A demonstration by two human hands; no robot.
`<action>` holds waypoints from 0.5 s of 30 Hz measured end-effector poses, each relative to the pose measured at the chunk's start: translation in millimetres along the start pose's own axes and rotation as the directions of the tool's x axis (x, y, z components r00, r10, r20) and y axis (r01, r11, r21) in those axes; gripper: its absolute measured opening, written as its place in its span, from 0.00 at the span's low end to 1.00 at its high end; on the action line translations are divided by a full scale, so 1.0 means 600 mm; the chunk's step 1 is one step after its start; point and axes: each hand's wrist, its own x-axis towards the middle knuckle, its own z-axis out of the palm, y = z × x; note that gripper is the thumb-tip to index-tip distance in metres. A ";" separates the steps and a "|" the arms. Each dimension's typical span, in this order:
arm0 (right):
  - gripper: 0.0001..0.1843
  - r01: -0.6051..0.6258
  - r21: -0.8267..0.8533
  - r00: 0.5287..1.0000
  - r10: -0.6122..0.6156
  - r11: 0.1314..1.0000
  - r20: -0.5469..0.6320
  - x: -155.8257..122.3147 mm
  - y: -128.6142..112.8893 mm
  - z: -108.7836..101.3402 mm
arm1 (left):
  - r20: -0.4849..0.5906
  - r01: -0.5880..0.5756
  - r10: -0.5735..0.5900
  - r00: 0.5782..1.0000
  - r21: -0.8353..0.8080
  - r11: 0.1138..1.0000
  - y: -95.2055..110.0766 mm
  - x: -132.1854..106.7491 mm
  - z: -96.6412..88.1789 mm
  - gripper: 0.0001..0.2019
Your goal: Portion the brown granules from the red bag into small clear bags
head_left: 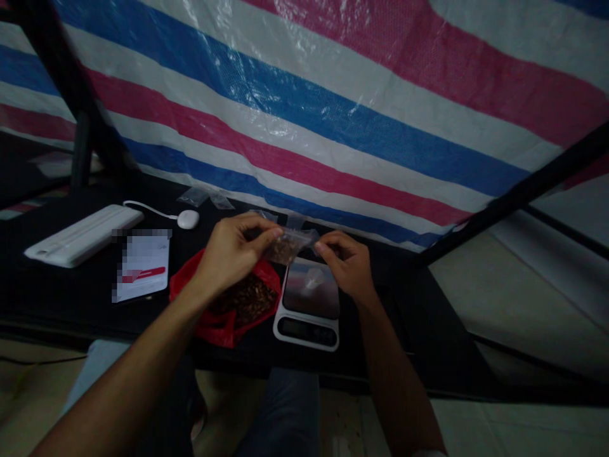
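Both hands hold one small clear plastic bag (290, 245) with brown bits inside, just above a low black table (71, 298). My left hand (233, 252) pinches the bag's left end with its fingers closed. The bag's right end is pinched by my right hand (347, 261). Under the bag sits a small white digital scale (309, 304) with a shiny top. Left of the scale lies an open red plastic bag (223, 317) full of the same brown bits, partly hidden by my left wrist.
A white power strip (83, 235), a small white round device (188, 219) on a cable and a white card (143, 263) lie on the table's left. Several empty clear bags (204, 198) lie at the back. A striped tarp (333, 108) hangs behind.
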 end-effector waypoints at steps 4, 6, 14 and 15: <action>0.10 -0.077 -0.097 0.981 0.059 0.992 -0.182 0.009 0.025 -0.018 | -0.190 0.008 0.015 0.982 0.120 0.993 -0.043 0.048 0.003 0.13; 0.10 -0.070 -0.118 0.985 0.050 0.990 -0.167 0.008 0.027 -0.018 | -0.056 -0.024 0.034 0.998 0.181 0.983 -0.067 0.059 0.015 0.13; 0.09 0.066 -0.122 0.966 -0.032 0.990 0.258 -0.018 -0.003 0.039 | 0.224 -0.125 -0.015 0.974 0.597 0.793 -0.059 0.001 -0.056 0.19; 0.09 0.079 -0.143 0.954 -0.033 0.987 0.297 -0.020 -0.008 0.046 | 0.185 -0.069 -0.092 0.978 0.712 0.699 -0.051 -0.017 -0.082 0.22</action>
